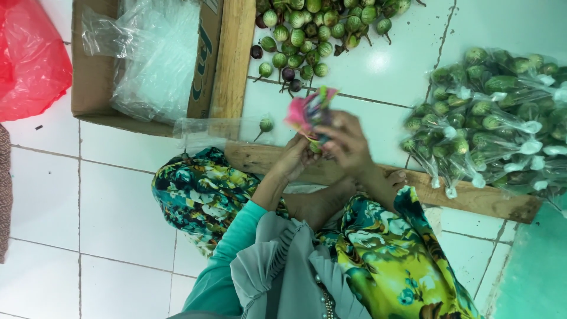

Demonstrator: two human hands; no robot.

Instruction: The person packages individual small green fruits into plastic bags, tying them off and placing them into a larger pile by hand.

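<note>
Holding: both hands, left hand (293, 158) and right hand (345, 142), pinch a pink bundle (307, 112) | light, soft, crumply | grip near base

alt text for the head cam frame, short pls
Seated on a white tiled floor, a person's left hand and right hand grip a pink bundle beside a clear plastic bag. Loose small green eggplants lie ahead, bagged ones to the right, a cardboard box to the left.

Bright, even light — tile glare, hands blurred
</note>
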